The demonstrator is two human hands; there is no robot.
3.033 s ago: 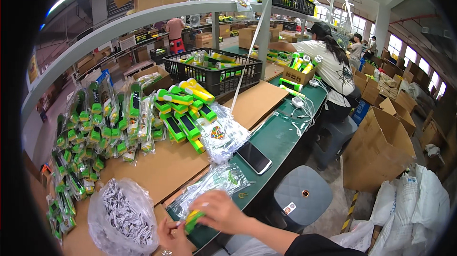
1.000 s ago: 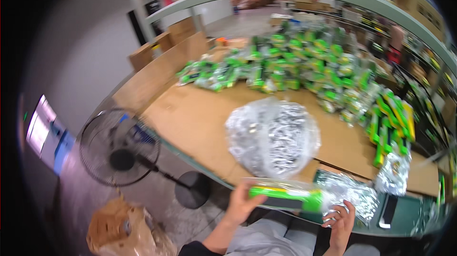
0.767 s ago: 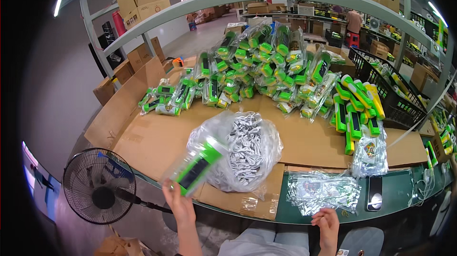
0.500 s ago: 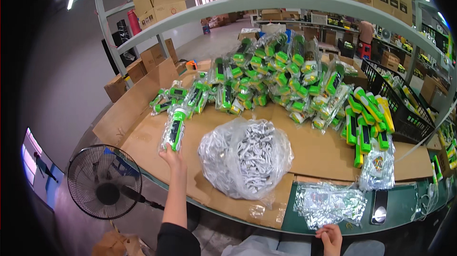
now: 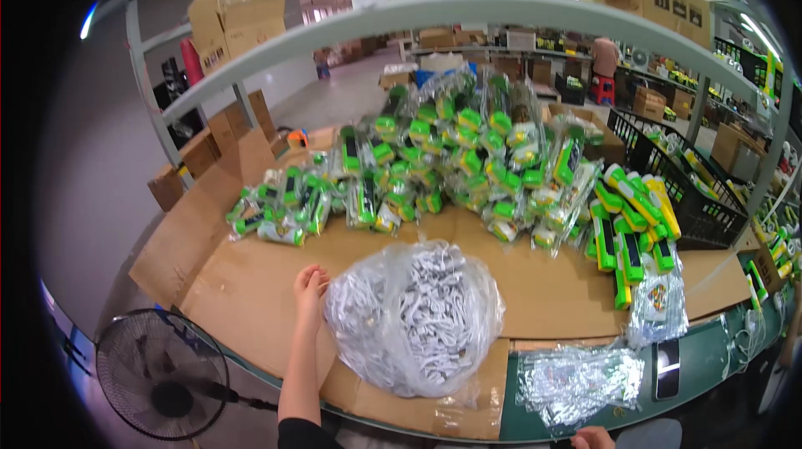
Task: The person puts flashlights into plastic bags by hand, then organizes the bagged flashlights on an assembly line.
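Observation:
My left hand (image 5: 311,284) is raised over the cardboard, left of a large clear plastic bag (image 5: 355,307) full of white cords (image 5: 436,315). Its fingers are curled together and nothing shows in them. Beyond it, a bagged green-and-white flashlight (image 5: 281,233) lies at the left front of a heap of bagged flashlights (image 5: 451,144). My right hand (image 5: 591,439) is at the lower edge, close to a pile of shiny clear plastic bags (image 5: 576,378). Its fingers look bent inward, and the picture's edge cuts them off, so anything held is hidden.
Unbagged green and yellow flashlights (image 5: 626,236) are stacked at the right, beside a black crate (image 5: 677,182). A dark phone (image 5: 667,370) lies on the green tabletop (image 5: 714,353). A standing fan (image 5: 167,382) is at the lower left. A grey shelf bar (image 5: 459,10) spans above.
My left hand has let go of the bagged flashlight, now on the heap's left front, and drawn back. My right hand has dropped lower, toward the picture's edge. The view has shifted.

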